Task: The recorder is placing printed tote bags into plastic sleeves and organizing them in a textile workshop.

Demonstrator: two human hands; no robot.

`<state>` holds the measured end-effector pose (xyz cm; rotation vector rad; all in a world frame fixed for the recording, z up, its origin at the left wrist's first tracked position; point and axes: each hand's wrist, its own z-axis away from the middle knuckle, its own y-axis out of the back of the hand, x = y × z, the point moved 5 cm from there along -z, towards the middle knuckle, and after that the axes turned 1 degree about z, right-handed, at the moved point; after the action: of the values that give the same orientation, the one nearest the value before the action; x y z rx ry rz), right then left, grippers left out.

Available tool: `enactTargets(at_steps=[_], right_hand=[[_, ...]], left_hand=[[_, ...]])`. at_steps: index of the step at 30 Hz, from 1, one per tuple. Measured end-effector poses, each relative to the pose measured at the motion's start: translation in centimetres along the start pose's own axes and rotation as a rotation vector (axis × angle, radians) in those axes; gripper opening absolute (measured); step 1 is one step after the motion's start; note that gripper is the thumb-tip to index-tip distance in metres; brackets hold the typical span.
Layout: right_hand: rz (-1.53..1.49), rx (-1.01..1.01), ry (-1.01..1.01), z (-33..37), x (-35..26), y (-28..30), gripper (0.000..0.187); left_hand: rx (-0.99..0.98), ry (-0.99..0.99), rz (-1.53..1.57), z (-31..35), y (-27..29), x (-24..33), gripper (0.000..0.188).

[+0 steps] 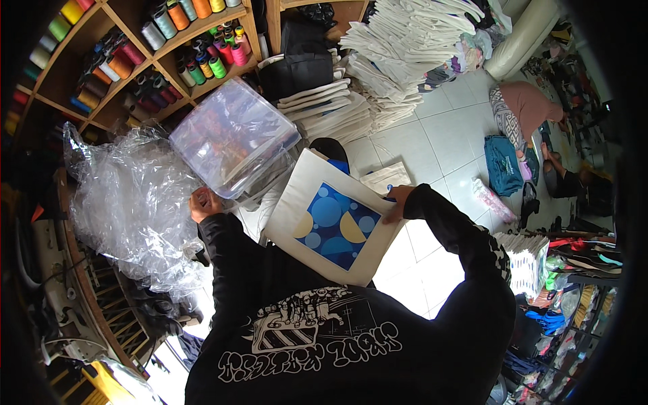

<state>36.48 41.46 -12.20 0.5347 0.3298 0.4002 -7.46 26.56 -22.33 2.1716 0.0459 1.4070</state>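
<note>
Across my lap lies a flat cream canvas piece (283, 223), bag-like in shape, with a blue printed square (331, 233) of circles and half-circles on it. My right hand (399, 202) is closed at its right edge, the thumb on the cloth. A small blue object (389, 192) shows by those fingers; its kind is unclear. Out to the left, away from the canvas, my left hand (204, 204) has curled fingers, and what they hold, if anything, cannot be made out. It is beside crumpled clear plastic wrap (128, 209) and just below a clear plastic box (233, 138).
Shelves with thread cones (179, 17) stand at the far left. Stacks of cream fabric (405, 40) rise ahead on the tiled floor (405, 145). A small cream folded cloth (385, 177) lies past the canvas. Another person (526, 111) bends at the far right, near a teal bag (503, 165).
</note>
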Motion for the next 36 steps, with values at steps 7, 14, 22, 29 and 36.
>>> enactTargets(at_steps=[7, 14, 22, 29, 36], right_hand=[[-0.098, -0.042, 0.136, -1.4, 1.9, -1.6, 0.063], [-0.192, -0.173, 0.061, -1.2, 1.7, -1.8, 0.054], [-0.083, 0.057, -0.002, 0.0, -0.6, -2.2, 0.033], [0.182, 0.261, -0.262, 2.6, -5.7, -3.7, 0.047], [0.034, 0.211, -0.079, 2.5, -5.9, -2.2, 0.067]], left_hand=[[0.018, -0.078, -0.063, 0.0, 0.1, 0.9, 0.012], [0.007, -0.028, -0.022, 0.1, -0.2, 0.5, 0.011], [0.031, -0.05, 0.0, 0.4, -0.4, -0.6, 0.012], [0.015, -0.064, -0.012, 0.4, -0.3, 0.3, 0.011], [-0.014, -0.056, -0.028, 0.8, -0.2, 0.3, 0.014]])
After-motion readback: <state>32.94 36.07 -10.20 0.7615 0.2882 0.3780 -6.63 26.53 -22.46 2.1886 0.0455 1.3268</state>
